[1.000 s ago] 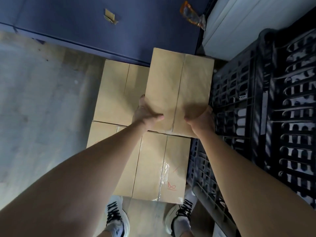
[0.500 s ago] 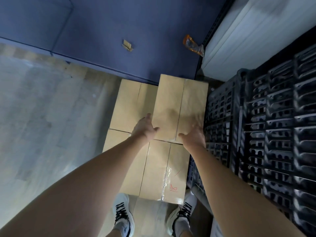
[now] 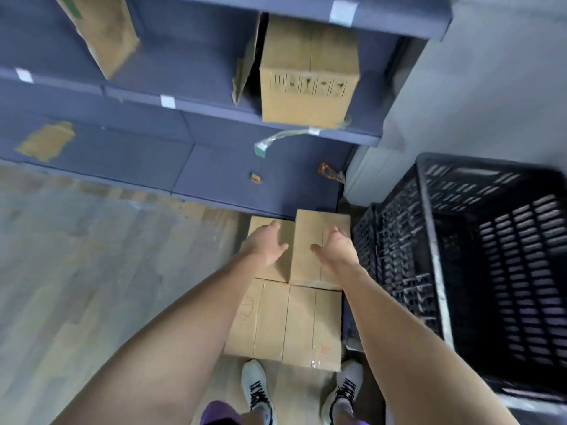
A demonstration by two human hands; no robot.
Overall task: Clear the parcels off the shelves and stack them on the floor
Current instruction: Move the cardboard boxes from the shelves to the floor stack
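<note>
Hands, left [image 3: 266, 244] and right [image 3: 334, 247], hover open and empty over the floor stack's top parcel [image 3: 306, 240], which abuts the black crate [image 3: 429, 240]; bare floor [image 3: 92, 271] lies leftward.

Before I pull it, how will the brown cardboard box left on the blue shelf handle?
The brown cardboard box looks stiff: its edges are square. It overhangs the blue shelf lip, so it may tip forward. Probably needs both hands; weight can't be judged.
</note>
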